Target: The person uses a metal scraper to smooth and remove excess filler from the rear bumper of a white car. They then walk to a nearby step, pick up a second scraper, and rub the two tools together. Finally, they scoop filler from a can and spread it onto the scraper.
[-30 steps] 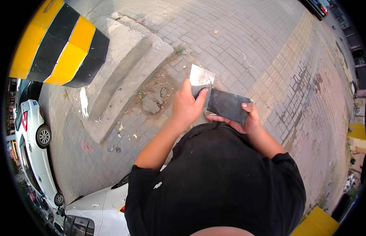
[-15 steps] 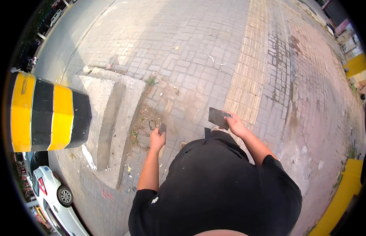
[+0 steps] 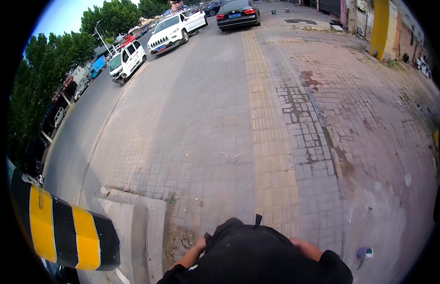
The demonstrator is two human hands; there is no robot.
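Note:
My left hand [image 3: 200, 244] is low in the picture, against the left side of my black shirt [image 3: 262, 258]. Its fingers are mostly hidden, so whether it grips anything does not show. A small dark edge [image 3: 207, 235] shows just beside it; I cannot tell whether it is clothing or a held thing. On the other side, my right forearm [image 3: 307, 248] runs in behind the shirt, which hides the right hand. A black strap end [image 3: 258, 220] sticks up at the front of my clothes. The two dark flat plates seen earlier cannot be made out.
At left, a yellow-and-black striped pillar [image 3: 71, 232] stands on a stepped concrete base [image 3: 153, 227]. A small purple-and-white object [image 3: 365, 253] lies at lower right. Yellow tactile paving [image 3: 267, 118] leads toward a black car [image 3: 237, 14], a white car [image 3: 175, 31] and a small white vehicle [image 3: 127, 61].
My view has tilted up, bringing parked vehicles and trees into sight. Both hands have dropped toward the lower edge; the right hand and the dark plates are no longer visible.

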